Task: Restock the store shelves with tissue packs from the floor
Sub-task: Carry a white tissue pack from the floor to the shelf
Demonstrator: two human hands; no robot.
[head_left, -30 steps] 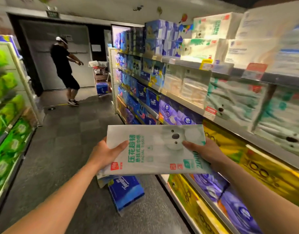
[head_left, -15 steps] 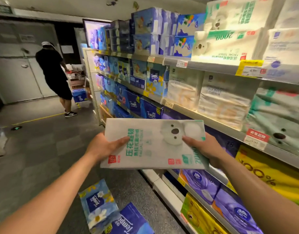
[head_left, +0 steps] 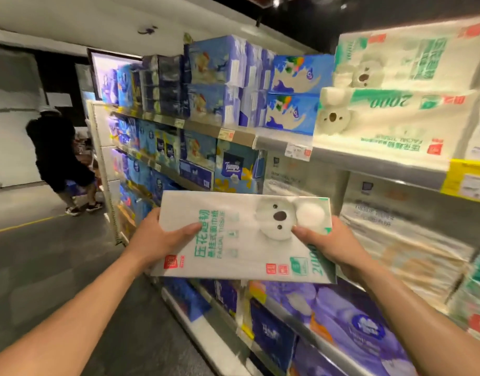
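Observation:
I hold a flat white tissue pack (head_left: 241,240) with green lettering and a koala picture, level at chest height in front of the shelves. My left hand (head_left: 157,237) grips its left end, thumb on top. My right hand (head_left: 334,245) grips the right end, thumb near the koala. Matching white koala packs (head_left: 396,115) are stacked on the top shelf (head_left: 369,158) at upper right, above and beyond the held pack.
Long store shelving runs along the right, filled with blue, purple and white tissue packs (head_left: 233,169). A person in black (head_left: 59,158) stands at the aisle's far end on the left. The grey floor (head_left: 57,267) stretches away to my left.
The view has swung up and right toward the upper shelves. The pack has risen with both hands still gripping it. The blue packs on the floor have left the view.

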